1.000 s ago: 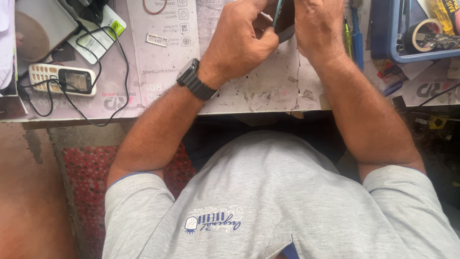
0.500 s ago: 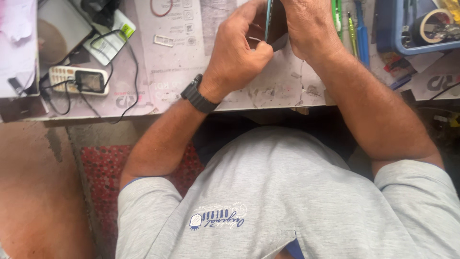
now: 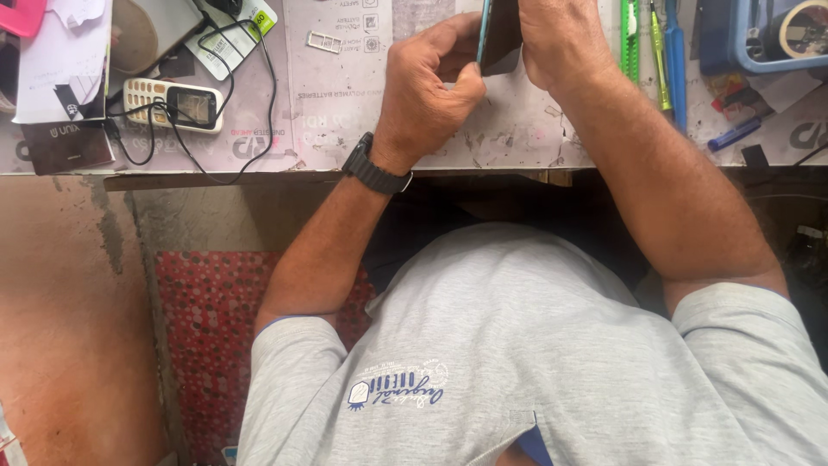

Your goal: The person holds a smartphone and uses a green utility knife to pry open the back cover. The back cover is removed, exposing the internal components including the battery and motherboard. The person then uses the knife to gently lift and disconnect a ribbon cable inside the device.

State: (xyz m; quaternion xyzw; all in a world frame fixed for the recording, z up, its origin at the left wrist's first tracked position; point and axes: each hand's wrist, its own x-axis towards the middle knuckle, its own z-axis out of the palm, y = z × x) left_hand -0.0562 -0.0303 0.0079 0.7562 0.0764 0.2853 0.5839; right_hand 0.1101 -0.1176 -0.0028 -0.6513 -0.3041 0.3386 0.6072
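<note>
The left hand [image 3: 427,91] and right hand [image 3: 561,39] meet at twelve o'clock over the worn pale worktop [image 3: 345,112], both closed on a thin dark smartphone with a teal edge [image 3: 498,39]; it stands on edge between them, seemingly so its side seam faces up; the left fingers are curled tight with the thumb pressed to that edge; the right fingers wrap its far face. A small white keypad phone with black leads [image 3: 177,103] lies at ten o'clock; green and blue screwdrivers [image 3: 651,43] rest at one o'clock, within easy reach.
</note>
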